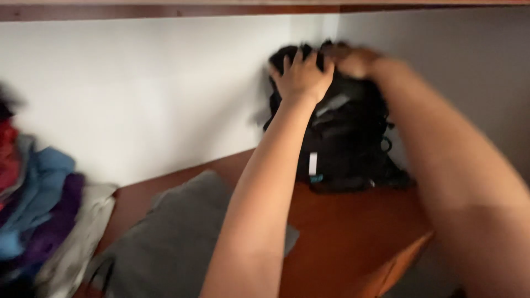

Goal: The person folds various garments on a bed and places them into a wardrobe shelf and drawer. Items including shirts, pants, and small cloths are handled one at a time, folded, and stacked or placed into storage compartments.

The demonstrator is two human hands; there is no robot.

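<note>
Head view: on a reddish wooden shelf [353,243], folded clothes [41,221] in blue, purple and red sit at far left beside a flat grey bag [176,237]. At centre, the left hand [301,74] presses on the top of a black backpack [342,138], fingers spread and curled over it. The right hand [353,59], blurred, grips the same top edge. The backpack stands upright in the back corner; seating or lifting it appears in hand, calling for a firm two-handed hold.

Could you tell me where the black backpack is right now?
The black backpack stands in the shelf's back right corner against the white wall, both hands on its top, right of the folded grey cloth.
</note>
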